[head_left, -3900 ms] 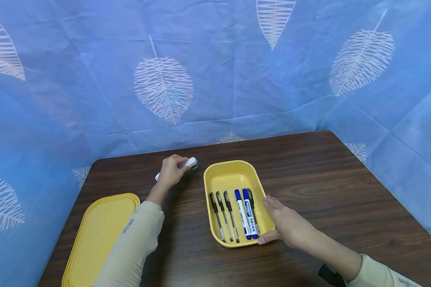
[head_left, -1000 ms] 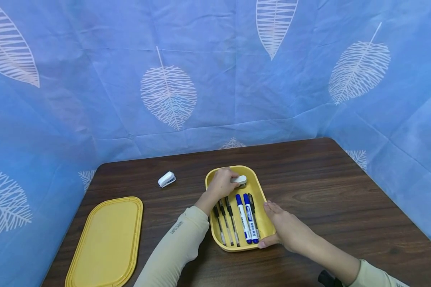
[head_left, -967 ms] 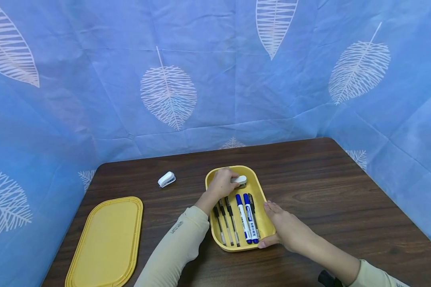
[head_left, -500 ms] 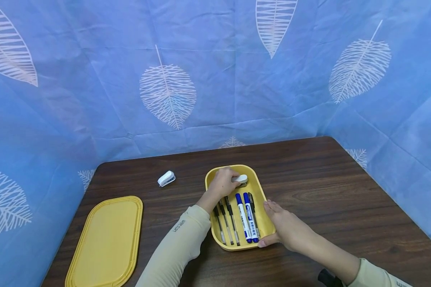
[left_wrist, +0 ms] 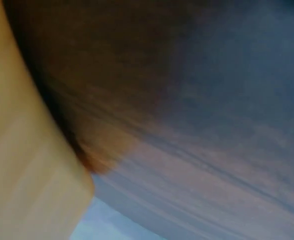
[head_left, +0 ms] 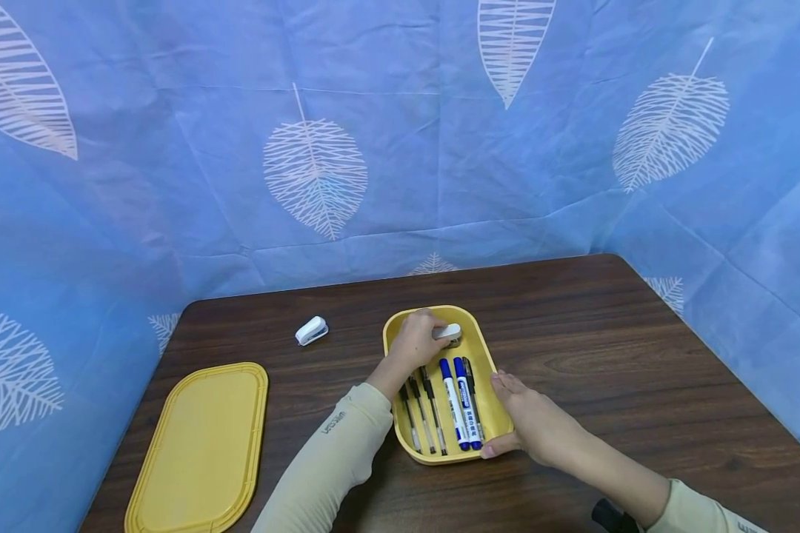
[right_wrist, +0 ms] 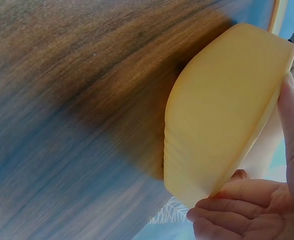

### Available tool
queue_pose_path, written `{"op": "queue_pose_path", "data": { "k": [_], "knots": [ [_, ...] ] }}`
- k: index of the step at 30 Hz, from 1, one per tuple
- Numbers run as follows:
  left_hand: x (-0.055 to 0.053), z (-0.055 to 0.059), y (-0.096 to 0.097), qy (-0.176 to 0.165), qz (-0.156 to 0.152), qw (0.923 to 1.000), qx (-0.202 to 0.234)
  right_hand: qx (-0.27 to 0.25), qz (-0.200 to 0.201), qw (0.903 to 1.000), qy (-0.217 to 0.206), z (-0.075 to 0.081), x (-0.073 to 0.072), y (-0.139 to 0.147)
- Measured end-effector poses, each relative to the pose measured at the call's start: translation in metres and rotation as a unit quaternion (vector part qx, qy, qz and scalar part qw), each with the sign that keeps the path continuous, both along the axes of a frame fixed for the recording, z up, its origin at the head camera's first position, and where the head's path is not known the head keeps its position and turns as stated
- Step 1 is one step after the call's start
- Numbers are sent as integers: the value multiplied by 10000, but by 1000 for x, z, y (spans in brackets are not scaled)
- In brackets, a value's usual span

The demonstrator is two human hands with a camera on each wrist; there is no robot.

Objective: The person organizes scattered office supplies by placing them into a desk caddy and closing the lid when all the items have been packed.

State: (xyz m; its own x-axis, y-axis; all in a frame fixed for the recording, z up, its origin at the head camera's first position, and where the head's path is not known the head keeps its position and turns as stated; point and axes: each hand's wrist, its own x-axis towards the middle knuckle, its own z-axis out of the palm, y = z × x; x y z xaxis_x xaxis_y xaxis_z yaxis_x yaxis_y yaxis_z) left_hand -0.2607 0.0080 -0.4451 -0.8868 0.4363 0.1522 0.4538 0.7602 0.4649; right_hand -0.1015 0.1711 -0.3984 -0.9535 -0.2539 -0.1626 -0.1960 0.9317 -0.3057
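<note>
In the head view my left hand (head_left: 415,342) reaches into the far end of a yellow box (head_left: 478,326), fingertips pinching a small white stapler (head_left: 450,332) low inside it. Part of that stapler is hidden by the fingers. My right hand (head_left: 540,420) lies against the box's near right corner, fingers along the side wall and thumb at the near edge. The right wrist view shows straight fingers (right_wrist: 246,197) and the thumb touching the rim. Two blue-capped markers (head_left: 458,403) and several black-capped pens (head_left: 429,400) lie in the near part of the box.
A second white stapler (head_left: 312,331) sits on the dark wooden table (head_left: 593,326) left of the box. Near the left edge lies a flat yellow lid (head_left: 200,444). Blue leaf-patterned cloth (head_left: 400,148) hangs behind the table. The left wrist view is mostly blurred.
Since the oldest frame my left hand has carried the stapler rightward from the table into the box's far end. Over the last second the hands have hardly moved.
</note>
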Motion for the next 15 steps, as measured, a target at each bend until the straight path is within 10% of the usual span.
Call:
{"op": "queue_pose_path", "data": {
  "k": [15],
  "knots": [
    [3, 29, -31, 1196, -39, 9853, 1219, -110, 34, 9999, 53, 0, 0, 2]
  ]
}}
